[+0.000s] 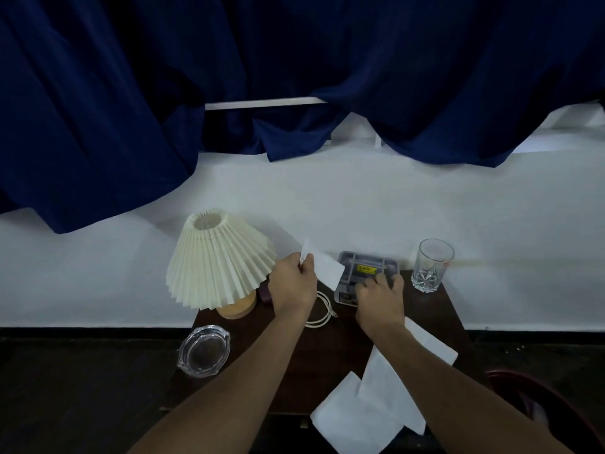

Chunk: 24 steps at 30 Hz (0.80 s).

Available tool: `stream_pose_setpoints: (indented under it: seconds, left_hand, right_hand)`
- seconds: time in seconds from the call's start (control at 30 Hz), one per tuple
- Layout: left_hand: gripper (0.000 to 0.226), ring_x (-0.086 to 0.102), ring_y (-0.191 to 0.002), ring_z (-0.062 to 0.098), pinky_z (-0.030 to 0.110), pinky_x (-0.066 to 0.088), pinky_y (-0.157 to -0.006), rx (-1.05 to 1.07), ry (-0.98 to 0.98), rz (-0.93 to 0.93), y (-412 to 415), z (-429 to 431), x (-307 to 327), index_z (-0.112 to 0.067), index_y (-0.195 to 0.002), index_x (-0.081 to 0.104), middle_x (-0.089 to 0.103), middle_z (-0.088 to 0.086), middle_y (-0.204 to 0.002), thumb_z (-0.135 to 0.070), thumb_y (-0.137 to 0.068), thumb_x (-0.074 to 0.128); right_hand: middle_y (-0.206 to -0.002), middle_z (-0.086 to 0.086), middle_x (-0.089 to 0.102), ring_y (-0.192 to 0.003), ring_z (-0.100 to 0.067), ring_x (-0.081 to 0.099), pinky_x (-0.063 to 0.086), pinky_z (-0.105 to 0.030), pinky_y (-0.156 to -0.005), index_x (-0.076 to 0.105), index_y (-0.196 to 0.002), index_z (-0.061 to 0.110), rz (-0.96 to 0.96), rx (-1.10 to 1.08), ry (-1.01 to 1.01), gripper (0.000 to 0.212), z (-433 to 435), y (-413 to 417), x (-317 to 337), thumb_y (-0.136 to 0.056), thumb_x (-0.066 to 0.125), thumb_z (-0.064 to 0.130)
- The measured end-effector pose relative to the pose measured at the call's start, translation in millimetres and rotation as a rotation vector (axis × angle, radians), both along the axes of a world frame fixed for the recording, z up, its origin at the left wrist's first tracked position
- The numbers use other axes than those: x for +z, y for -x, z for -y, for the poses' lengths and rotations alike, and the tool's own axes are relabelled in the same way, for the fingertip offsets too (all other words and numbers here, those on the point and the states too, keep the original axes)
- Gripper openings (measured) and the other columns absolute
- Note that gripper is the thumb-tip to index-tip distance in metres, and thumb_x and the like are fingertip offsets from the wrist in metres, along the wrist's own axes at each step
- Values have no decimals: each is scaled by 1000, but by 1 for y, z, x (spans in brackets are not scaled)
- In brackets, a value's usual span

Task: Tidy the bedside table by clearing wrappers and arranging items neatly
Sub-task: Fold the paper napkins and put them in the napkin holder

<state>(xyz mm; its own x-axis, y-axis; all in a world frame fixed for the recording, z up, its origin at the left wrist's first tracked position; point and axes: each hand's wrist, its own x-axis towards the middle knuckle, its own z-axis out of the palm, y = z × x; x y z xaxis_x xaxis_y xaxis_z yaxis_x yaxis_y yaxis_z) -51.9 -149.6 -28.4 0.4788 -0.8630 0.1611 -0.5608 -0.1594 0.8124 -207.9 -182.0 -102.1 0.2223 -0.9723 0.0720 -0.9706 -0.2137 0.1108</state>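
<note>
My left hand pinches a white tissue and holds it above the back of the dark wooden bedside table. My right hand rests with curled fingers on a grey compartment tray with a yellow label, at the table's back edge. Whether those fingers grip the tray or something in it is hidden. Several more white tissues lie at the front right of the table, one hanging over the near edge. A coiled white cable lies between my hands.
A lamp with a pleated cream shade stands at the back left, a dark object beside its base. A clear glass ashtray sits at the left edge, a cut-glass tumbler at the back right. A dark red bin stands lower right.
</note>
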Motion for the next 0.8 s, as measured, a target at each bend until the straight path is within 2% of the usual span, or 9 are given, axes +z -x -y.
stream_pose_setpoints:
  seconds: [0.1,0.2,0.27,0.33,0.4,0.5,0.63,0.73,0.8]
  left_hand:
    - [41,44,-52,14,33,29,-57,20,-35,47,4,-2,-4,-11,-66,48,48,-2,-56,-28,-103,52]
    - [48,38,-49,8,32,22,-50,52,-29,84,5,-3,-5,-21,-59,37,42,-5,-54,-26,-104,52]
    - [46,40,-49,13,32,24,-52,66,-29,100,7,-2,-7,-20,-60,38,41,-6,-54,-25,-103,52]
    - [38,44,-52,16,31,27,-55,54,-21,110,12,-2,-8,-16,-66,46,43,-7,-54,-25,-103,52]
    - [33,51,-54,15,31,30,-56,10,3,133,18,0,-7,-13,-72,52,48,-6,-57,-24,-103,51]
    - [27,59,-64,26,31,35,-60,-62,23,206,25,5,-6,-14,-80,57,54,-1,-65,-25,-104,50]
    - [25,62,-72,34,33,36,-61,-137,19,307,30,16,-9,-13,-84,58,66,10,-76,-24,-104,49]
    - [25,64,-80,38,36,40,-62,-158,-17,358,34,25,-16,-12,-87,60,69,13,-84,-26,-103,48]
    - [25,65,-84,40,38,46,-66,-165,-47,365,35,28,-20,-12,-90,62,70,14,-87,-29,-103,48]
  right_hand:
    - [-118,0,67,-125,-27,49,12,-52,-111,67,-114,22,-3,21,30,30,-5,4,0,-84,63,18]
    - [-99,0,72,-111,-29,60,18,-53,-108,73,-98,21,11,58,32,27,-12,7,-4,-72,72,17]
    - [-81,-1,71,-95,-31,65,24,-53,-105,74,-81,19,57,83,61,23,-14,11,-11,-58,78,15]
    - [-74,-2,68,-85,-31,64,29,-54,-104,72,-73,17,141,132,162,18,-15,15,-17,-56,77,18]
    - [-80,-1,68,-87,-28,63,32,-51,-102,72,-80,17,263,153,243,17,-14,18,-17,-64,70,25]
    - [-100,1,67,-99,-24,61,32,-44,-97,70,-107,21,504,105,266,31,-5,20,-7,-76,64,23]
    - [-111,0,64,-101,-21,65,51,-40,-95,61,-132,19,915,34,37,44,21,16,14,-89,67,14]
    - [-112,0,67,-100,-19,66,48,-27,-91,66,-127,20,878,18,-126,34,36,10,25,-93,70,21]
    - [-102,-2,71,-94,-24,65,52,-33,-86,72,-106,16,779,48,-139,15,41,7,24,-93,69,24]
